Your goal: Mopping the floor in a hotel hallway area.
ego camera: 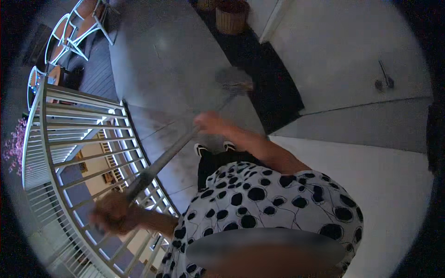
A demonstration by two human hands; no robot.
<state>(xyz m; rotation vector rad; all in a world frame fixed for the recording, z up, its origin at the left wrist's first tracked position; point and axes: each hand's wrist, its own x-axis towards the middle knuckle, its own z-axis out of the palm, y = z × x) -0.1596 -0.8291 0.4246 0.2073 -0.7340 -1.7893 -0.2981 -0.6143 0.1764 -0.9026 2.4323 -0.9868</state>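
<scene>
My left hand grips the upper end of a long pole, in front of the white railing. Farther down the same pole, my right hand is closed around it. The pole slants away over the grey floor to a motion-blurred head, which looks like a mop or broom head; which one I cannot tell. That head is by the edge of a dark floor mat. My shoes stand on the floor behind the right hand.
A white railing runs along the left, with a lower level showing through its bars. White-framed chairs stand at the upper left. A ribbed planter or basket sits on the mat. A pale door with a lever handle is at right.
</scene>
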